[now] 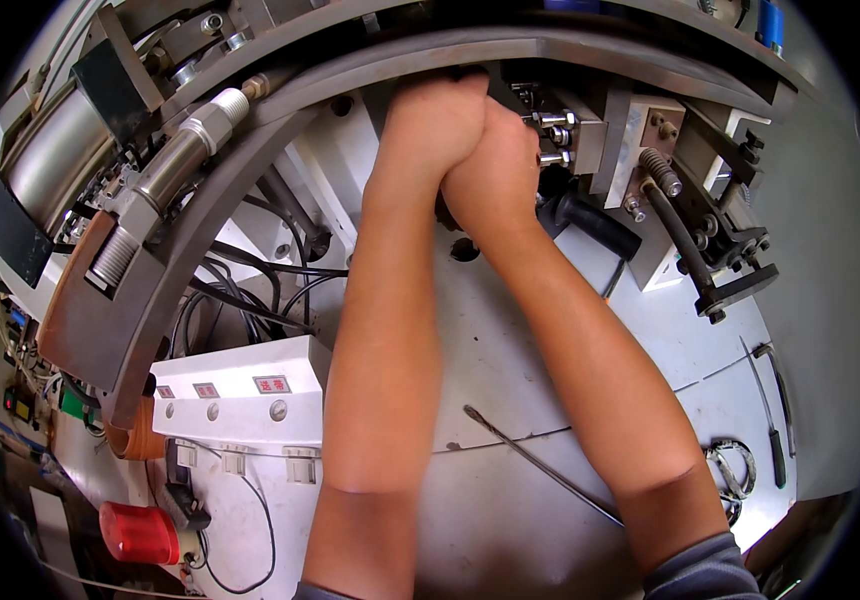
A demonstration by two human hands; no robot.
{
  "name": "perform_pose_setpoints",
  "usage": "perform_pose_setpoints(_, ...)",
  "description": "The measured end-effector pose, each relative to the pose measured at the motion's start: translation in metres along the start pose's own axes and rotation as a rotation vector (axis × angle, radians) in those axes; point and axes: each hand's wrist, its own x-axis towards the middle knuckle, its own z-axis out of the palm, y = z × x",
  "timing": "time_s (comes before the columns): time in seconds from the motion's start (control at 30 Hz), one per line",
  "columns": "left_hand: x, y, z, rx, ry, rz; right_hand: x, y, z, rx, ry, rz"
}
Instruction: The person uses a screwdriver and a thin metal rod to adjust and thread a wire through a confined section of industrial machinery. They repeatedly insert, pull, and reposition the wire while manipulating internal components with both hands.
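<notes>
The left hand (440,115) and right hand (495,172) were placed close together beneath the curved beam (450,57); their fingertips were hidden, so whether anything was gripped could not be told. The metal block (589,145) was seen just right of the right hand. It was judged stiff, weighty, perhaps slick, and best held by its flat faces, clear of the bolts (556,119).

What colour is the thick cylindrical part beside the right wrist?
The cylindrical part is black, seen best in the head view.
</notes>
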Motion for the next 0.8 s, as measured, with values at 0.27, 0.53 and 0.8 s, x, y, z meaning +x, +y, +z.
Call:
perform_pose_setpoints(0.27,0.0,-0.003,-0.005,0.173,-0.025,0.075,-0.005,-0.003,0.006,0.151,-0.028,0.008)
perform_pose_setpoints(0.53,-0.002,-0.013,-0.009,-0.043,-0.045,-0.032,-0.02,-0.002,0.023,0.116,0.055,-0.064)
perform_pose_setpoints(0.8,0.001,-0.019,-0.017,-0.062,-0.111,-0.184,-0.035,-0.005,0.026,0.221,0.08,-0.13)
